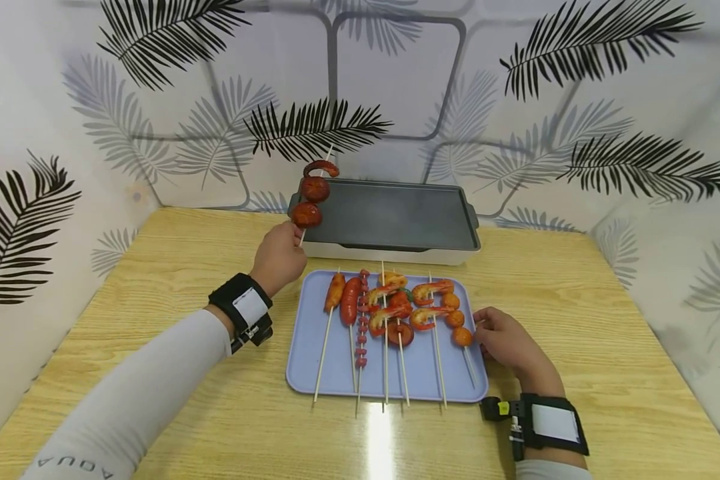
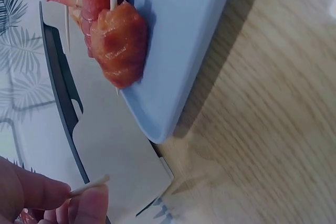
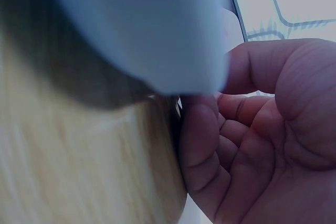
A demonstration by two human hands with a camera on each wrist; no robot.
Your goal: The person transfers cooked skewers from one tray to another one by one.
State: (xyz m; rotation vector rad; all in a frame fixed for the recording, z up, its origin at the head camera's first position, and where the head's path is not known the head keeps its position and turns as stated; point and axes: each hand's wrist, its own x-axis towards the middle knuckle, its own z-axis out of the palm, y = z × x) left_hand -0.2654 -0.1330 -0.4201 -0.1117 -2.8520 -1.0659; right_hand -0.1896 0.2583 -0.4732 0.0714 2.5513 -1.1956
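Note:
My left hand [image 1: 280,259] pinches the bare stick of a skewer [image 1: 315,190] between thumb and fingers. Two glossy red-brown rounds and a curved reddish piece are threaded on it, overlapping the left end of the dark griddle [image 1: 396,217] in the head view. In the left wrist view the stick's end [image 2: 97,183] pokes out past the fingertips. My right hand [image 1: 507,343] grips the right rim of a lavender-blue tray [image 1: 330,377], thumb above and curled fingers at its underside. On the tray lie sausage skewers [image 1: 351,301], shrimp skewers [image 1: 430,313] and a skewer of orange balls [image 1: 461,337].
The griddle's white base [image 1: 390,255] stands right behind the tray, near the back of the wooden table [image 1: 588,320]. Leaf-patterned cloth [image 1: 396,80] rises behind and at both sides. Several stick ends jut over the tray's front rim.

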